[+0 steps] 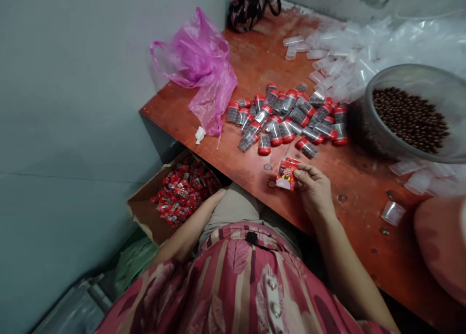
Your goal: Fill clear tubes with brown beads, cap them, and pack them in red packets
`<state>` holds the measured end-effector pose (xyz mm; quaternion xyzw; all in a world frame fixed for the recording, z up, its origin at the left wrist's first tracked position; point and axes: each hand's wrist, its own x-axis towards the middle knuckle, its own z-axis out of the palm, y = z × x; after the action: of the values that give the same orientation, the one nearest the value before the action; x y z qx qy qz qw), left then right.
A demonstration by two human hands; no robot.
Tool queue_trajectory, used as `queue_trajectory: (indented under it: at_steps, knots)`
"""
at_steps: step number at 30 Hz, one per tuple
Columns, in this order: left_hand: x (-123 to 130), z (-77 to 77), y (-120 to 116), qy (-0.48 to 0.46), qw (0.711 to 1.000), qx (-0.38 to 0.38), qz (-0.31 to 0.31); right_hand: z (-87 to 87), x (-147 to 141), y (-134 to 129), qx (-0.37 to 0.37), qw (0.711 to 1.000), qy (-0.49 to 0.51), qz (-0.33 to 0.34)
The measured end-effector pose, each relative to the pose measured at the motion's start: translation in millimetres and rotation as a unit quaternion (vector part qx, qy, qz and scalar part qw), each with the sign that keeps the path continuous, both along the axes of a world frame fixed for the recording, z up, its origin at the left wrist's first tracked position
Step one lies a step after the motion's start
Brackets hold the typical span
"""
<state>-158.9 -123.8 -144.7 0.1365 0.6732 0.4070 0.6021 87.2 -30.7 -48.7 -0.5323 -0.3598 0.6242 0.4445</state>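
Observation:
My right hand (315,188) is above the front edge of the red table (251,171), thumb and fingers closed on small red printed packets (287,175). Just beyond it lies a heap of clear tubes with red caps and dark contents (280,113); one such tube (307,148) is closest to the hand. My left forearm (189,227) reaches down beside my leg, its hand hidden between the table edge and the box. A cardboard box (140,205) there holds many red wrapped pieces (184,191).
A pink plastic bag (209,57) and white scrap (200,135) lie at the left. On the right are a tub (371,125) of dark beads, empty clear tubes (338,67) and a reddish rounded object (442,242). A dark patterned bag (247,6) is behind.

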Motion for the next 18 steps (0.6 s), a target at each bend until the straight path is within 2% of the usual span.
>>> queue_trajectory:
  at_steps: [2, 4, 6, 8, 10, 12, 15, 18]
  knots:
    - [-8.1, -1.3, -13.0, -0.006, 0.998, -0.017, -0.059, -2.1, -2.5, 5.1, 0.004, 1.000, 0.001, 0.010]
    - [-19.3, 8.9, -23.3, -0.003, 0.994, -0.011, -0.105, -2.8, -6.1, 9.6, 0.013, 1.000, -0.012, 0.023]
    - [-28.5, 31.0, -27.6, 0.019, 0.989, 0.022, -0.145, -2.2, -10.5, 11.6, 0.021, 0.999, -0.020, 0.029]
    - [-28.9, 60.2, -23.3, 0.099, 0.968, 0.106, -0.203, -0.2, -15.6, 10.4, 0.026, 0.999, -0.025, 0.034]
    - [-17.1, 87.8, -10.9, 0.104, 0.965, 0.147, -0.189, 3.3, -20.8, 6.7, 0.029, 0.998, -0.032, 0.046]
    - [4.4, 106.6, 6.2, 0.021, 0.974, 0.168, -0.153, 8.0, -24.6, 1.5, 0.031, 0.997, -0.038, 0.063]
    - [40.7, 114.0, 28.4, -0.097, 0.968, 0.181, -0.142, 13.8, -24.6, -7.9, 0.039, 0.995, -0.037, 0.084]
    - [66.6, 106.2, 37.4, -0.137, 0.961, 0.176, -0.165, 14.3, -17.1, -18.7, 0.038, 0.995, -0.027, 0.084]
